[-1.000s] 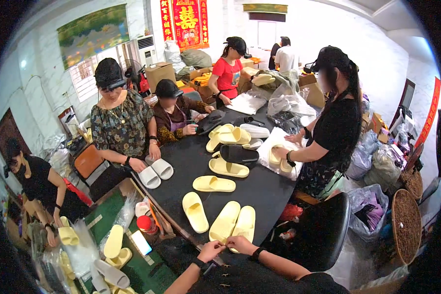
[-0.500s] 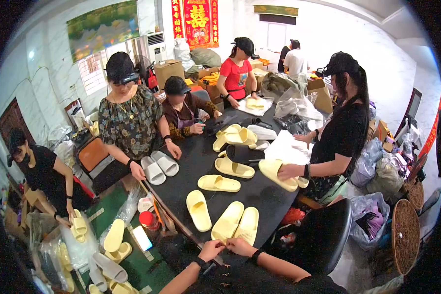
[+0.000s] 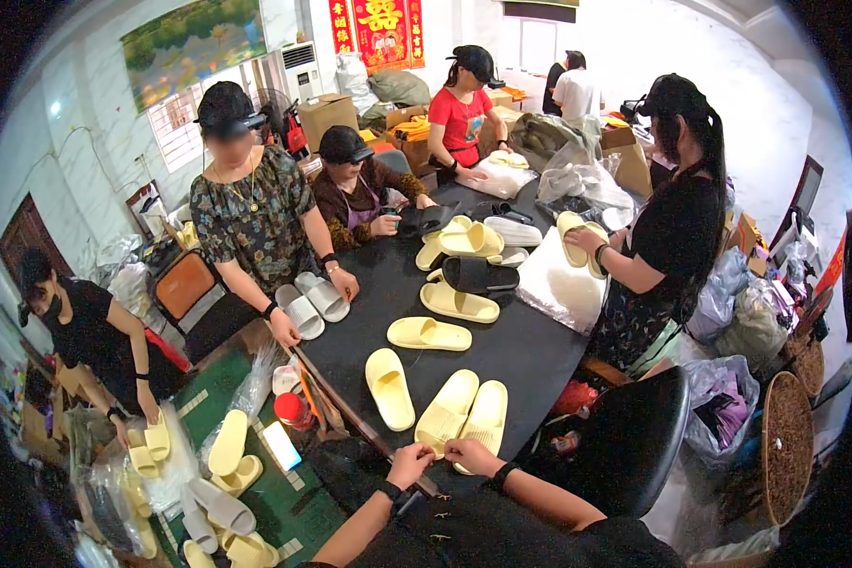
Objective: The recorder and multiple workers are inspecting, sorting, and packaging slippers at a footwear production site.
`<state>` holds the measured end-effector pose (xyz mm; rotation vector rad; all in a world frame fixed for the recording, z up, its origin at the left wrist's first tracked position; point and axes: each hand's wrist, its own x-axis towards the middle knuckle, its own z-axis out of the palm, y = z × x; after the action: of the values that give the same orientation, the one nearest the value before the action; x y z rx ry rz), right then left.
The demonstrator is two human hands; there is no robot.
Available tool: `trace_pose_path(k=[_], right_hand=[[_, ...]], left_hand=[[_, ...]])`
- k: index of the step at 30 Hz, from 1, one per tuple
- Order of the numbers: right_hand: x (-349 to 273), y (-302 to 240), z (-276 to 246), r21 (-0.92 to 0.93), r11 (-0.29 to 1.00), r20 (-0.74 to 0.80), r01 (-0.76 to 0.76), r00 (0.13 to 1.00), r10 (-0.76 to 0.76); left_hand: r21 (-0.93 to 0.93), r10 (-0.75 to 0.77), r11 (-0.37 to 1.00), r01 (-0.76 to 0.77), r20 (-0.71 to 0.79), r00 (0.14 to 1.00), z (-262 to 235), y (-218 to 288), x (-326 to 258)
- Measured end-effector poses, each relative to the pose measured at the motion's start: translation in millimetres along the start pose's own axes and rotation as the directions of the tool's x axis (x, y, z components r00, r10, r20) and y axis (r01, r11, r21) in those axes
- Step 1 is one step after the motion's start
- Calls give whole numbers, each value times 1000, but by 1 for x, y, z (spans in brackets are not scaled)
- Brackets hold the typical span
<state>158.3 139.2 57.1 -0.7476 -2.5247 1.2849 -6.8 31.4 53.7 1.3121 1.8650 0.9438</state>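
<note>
A pair of pale yellow slide slippers lies at the table's near edge, a left slipper [image 3: 448,405] and a right slipper [image 3: 484,417], their ribbed straps toward me. My left hand [image 3: 411,466] is closed in a pinch at the near end of the left slipper. Close beside it, my right hand [image 3: 474,458] also pinches, over the near ends of both slippers. Whatever the fingertips hold is too small to make out. Left of the pair rests a single yellow slipper [image 3: 389,389]; beyond it another yellow slipper [image 3: 430,333] lies sideways.
On the black table [image 3: 350,364] are more yellow slippers, a black slipper [image 3: 480,275] and grey slippers [image 3: 312,306] under a co-worker's hands. At right a person holds yellow slippers above white bags [image 3: 563,284]. A black chair [image 3: 625,445] stands right; a red-lidded jar [image 3: 292,410] is left.
The view has shifted slightly. My hands stay pinched near the slippers, the right a little farther forward. The person at right has lifted the yellow slippers over the white bags.
</note>
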Motion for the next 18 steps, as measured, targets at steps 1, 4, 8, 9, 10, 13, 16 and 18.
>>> trace_pose_path(k=[1, 4, 8, 9, 10, 13, 16, 18], right_hand=[[0, 0, 0, -3, 1000, -2, -1, 1000, 1], [0, 1, 0, -18, 1000, 0, 4, 1000, -4], [2, 10, 4, -30, 999, -16, 15, 1000, -16], [2, 12, 4, -16, 1000, -23, 27, 999, -27], [2, 13, 5, -1, 999, -29, 39, 999, -39], [5, 14, 6, -16, 999, -6, 28, 1000, -28], [6, 12, 6, -14, 999, 16, 30, 999, -30], [7, 12, 5, -11, 999, 19, 30, 999, -30]], left_hand=[[-29, 1, 1000, -2, -7, 1000, 1, -3, 0], [-69, 33, 997, -36, -38, 999, 4, -9, 1], [-74, -14, 997, 14, -2, 1000, 3, -4, 1], [-49, -9, 999, 10, 25, 1000, 2, -1, 0], [-24, -7, 1000, 8, 50, 999, 1, 3, 0], [-87, -45, 995, 53, 85, 995, -1, 7, 1], [-78, -40, 996, 43, 42, 998, 0, 0, 1], [-109, -104, 988, 109, 53, 993, -1, 2, 0]])
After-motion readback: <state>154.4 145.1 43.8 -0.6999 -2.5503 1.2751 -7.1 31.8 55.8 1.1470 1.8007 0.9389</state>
